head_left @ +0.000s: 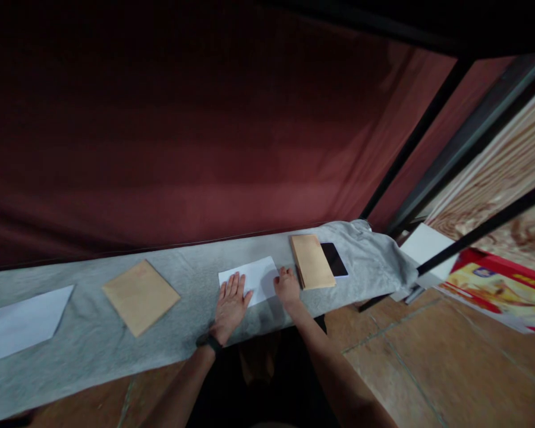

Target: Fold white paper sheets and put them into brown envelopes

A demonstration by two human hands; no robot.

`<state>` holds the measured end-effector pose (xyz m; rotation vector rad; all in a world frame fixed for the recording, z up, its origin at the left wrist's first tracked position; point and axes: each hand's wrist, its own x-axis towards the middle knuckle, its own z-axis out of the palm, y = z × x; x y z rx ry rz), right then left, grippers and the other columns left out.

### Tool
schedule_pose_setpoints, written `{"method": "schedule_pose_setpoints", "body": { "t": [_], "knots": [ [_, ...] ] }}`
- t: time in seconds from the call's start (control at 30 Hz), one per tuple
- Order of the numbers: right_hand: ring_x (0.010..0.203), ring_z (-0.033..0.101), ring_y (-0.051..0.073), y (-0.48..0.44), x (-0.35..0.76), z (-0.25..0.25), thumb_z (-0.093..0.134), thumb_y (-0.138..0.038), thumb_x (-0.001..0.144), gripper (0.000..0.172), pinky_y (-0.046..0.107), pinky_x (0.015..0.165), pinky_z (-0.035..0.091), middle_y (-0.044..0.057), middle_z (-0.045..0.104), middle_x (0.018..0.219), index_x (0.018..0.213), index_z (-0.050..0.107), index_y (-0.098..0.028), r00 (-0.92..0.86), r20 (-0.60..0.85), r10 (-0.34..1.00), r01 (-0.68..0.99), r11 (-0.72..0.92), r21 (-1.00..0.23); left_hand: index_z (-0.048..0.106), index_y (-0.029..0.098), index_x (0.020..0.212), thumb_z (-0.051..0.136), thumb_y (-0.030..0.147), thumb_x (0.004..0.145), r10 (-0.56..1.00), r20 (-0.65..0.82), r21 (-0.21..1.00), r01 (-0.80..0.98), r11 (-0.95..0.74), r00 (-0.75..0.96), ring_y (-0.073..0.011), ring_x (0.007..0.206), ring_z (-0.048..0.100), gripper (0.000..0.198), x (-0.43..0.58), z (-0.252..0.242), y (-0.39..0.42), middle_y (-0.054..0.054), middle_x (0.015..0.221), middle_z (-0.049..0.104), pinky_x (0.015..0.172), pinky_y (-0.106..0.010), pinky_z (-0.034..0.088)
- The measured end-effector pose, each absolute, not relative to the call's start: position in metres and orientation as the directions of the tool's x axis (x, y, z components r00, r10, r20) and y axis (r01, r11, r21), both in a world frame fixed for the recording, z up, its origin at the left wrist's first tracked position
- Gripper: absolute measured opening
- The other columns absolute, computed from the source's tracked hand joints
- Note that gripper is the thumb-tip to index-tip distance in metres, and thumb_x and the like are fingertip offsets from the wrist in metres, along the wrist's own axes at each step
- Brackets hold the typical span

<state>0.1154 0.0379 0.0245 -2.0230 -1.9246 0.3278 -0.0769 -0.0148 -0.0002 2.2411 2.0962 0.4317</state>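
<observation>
A sheet of white paper point(259, 279) lies on the grey cloth in front of me. My left hand point(232, 302) rests flat on its left part, fingers spread. At the paper's right edge is my right hand point(288, 286), its fingers curled down; whether they pinch the edge is too small to tell. Just right of that hand lies a stack of brown envelopes point(314, 261), partly covering a dark flat device point(334, 260). A single brown envelope point(140, 297) lies apart to the left.
More white paper point(22, 321) lies at the far left of the cloth-covered bench point(196, 267). Behind hangs a dark red curtain point(214, 202). Black metal poles point(414, 137) stand at the right, near a white box point(428, 246) and a red and yellow box point(503, 285) on the tiled floor.
</observation>
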Motion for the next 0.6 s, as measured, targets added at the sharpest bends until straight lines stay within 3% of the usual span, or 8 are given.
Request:
{"method": "schedule_pose_setpoints", "body": {
  "t": [0.27,0.4,0.6],
  "knots": [
    [0.091,0.070,0.023,0.024,0.125,0.023,0.054,-0.015,0.093,0.024,0.030,0.079,0.051,0.012,0.072,0.103,0.115,0.063,-0.017,0.078,0.022,0.997,0.906,-0.061,-0.420,0.044,0.016,0.151,0.037,0.046,0.100,0.982,0.117,0.254,0.952,-0.171,0.145,-0.0270,0.153,0.025,0.059,-0.096,0.007,-0.012,-0.013,0.161,0.037,0.125,-0.049,0.017],
    [0.106,0.066,0.028,0.019,0.116,0.025,0.051,-0.017,0.094,0.031,0.036,0.092,0.050,0.017,0.069,0.116,0.123,0.063,-0.014,0.012,0.095,0.995,0.906,0.029,-0.422,0.042,0.016,0.152,0.033,0.038,0.101,0.982,0.144,0.273,0.949,-0.159,0.123,-0.0254,0.153,0.025,0.056,-0.083,0.007,-0.012,-0.014,0.161,0.038,0.126,-0.050,0.013],
    [0.139,0.047,0.026,0.013,0.090,0.016,0.042,-0.028,0.103,0.041,0.045,0.116,0.034,0.012,0.054,0.149,0.140,0.057,-0.020,-0.240,0.221,0.945,0.831,0.318,-0.456,0.041,0.010,0.152,0.029,0.027,0.099,0.985,0.157,0.319,0.941,-0.112,0.064,-0.0255,0.154,0.024,0.057,-0.047,-0.001,-0.009,-0.016,0.161,0.036,0.126,-0.048,0.016]
  ]
}}
